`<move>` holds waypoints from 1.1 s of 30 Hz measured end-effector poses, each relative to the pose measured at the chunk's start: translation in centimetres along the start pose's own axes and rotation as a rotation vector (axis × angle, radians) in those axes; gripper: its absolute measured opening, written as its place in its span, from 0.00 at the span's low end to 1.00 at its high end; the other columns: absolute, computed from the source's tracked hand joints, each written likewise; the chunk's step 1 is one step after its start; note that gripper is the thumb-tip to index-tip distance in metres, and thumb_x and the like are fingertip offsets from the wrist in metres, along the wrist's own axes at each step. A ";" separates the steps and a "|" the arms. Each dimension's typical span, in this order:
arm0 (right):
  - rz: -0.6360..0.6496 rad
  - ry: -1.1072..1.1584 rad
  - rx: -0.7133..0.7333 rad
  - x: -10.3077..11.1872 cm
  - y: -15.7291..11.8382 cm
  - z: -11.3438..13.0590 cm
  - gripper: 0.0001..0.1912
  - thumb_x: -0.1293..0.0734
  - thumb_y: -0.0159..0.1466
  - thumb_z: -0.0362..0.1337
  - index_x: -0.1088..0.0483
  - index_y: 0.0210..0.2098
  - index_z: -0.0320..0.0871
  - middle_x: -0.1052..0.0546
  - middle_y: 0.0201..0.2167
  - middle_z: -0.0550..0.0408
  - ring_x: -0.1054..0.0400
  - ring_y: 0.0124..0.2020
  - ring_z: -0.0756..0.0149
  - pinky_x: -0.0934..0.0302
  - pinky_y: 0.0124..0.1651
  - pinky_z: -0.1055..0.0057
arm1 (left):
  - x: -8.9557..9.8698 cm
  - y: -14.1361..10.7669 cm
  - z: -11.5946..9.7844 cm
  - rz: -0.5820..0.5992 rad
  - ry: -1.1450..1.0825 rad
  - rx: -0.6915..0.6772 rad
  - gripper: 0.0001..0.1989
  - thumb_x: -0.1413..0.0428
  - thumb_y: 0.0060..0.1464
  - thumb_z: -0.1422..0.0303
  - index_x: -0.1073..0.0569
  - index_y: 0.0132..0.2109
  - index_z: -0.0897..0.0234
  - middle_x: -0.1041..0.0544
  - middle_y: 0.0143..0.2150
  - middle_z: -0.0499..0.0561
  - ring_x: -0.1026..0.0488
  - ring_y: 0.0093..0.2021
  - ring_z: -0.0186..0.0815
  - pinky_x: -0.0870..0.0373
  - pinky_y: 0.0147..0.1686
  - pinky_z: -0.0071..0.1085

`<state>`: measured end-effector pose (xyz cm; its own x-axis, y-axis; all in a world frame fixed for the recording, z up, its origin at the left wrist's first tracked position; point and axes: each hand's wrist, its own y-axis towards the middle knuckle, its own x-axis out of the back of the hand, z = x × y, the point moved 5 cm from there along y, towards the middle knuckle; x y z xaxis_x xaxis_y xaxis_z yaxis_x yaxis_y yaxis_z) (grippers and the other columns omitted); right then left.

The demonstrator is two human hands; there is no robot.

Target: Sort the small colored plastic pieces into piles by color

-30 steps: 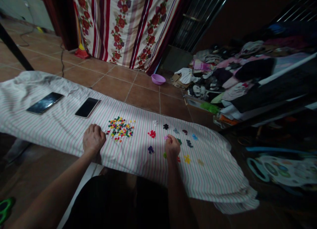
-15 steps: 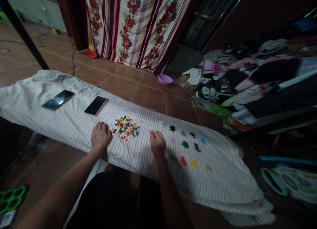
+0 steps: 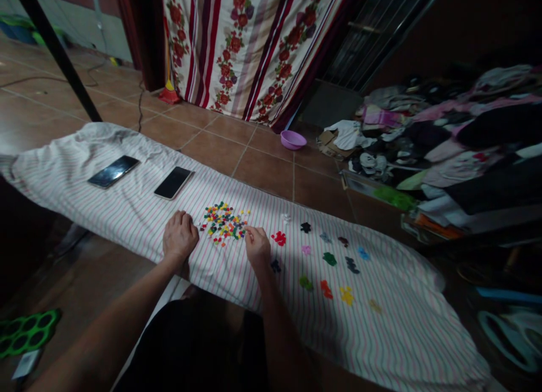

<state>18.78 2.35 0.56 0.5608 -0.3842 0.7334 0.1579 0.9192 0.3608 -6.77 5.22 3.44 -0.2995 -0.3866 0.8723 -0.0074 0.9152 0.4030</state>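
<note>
A mixed heap of small coloured pieces (image 3: 223, 222) lies on the striped cloth (image 3: 237, 268). Just left of it my left hand (image 3: 180, 236) rests on the cloth with its fingers curled; whatever it may hold is hidden. My right hand (image 3: 257, 246) is at the heap's right edge, thumb and forefinger pinched together; anything between them is too small to make out. Right of that hand are single-colour clusters, among them red (image 3: 278, 238), black (image 3: 305, 227), pink (image 3: 306, 249), dark green (image 3: 329, 258), light green (image 3: 306, 283), orange (image 3: 326, 289) and yellow (image 3: 346, 295).
Two phones, one (image 3: 114, 171) at the far left and another (image 3: 174, 182) nearer the heap, lie on the cloth. Beyond its far edge a purple basin (image 3: 293, 140) stands on the tiled floor. Piled clothes (image 3: 457, 138) fill the right side, and a black pole (image 3: 59, 53) slants at upper left.
My right hand has moved left to the mixed heap, uncovering the red cluster and a dark blue one. My left hand has stayed beside the heap. The view has shifted slightly.
</note>
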 end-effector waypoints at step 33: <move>-0.009 -0.085 0.040 0.5 1.1 3.8 0.12 0.38 0.67 0.33 0.23 0.41 0.47 0.21 0.38 0.52 0.31 0.43 0.61 0.39 0.48 0.67 | 0.4 0.1 -0.1 -0.016 -0.024 -0.006 0.12 0.52 0.56 0.71 0.28 0.44 0.65 0.25 0.50 0.63 0.29 0.52 0.49 0.33 0.52 0.45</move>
<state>16.17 2.79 3.52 0.4879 -0.4000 0.7759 0.1290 0.9121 0.3891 -6.80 5.16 3.83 -0.3225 -0.3986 0.8585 -0.0071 0.9080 0.4189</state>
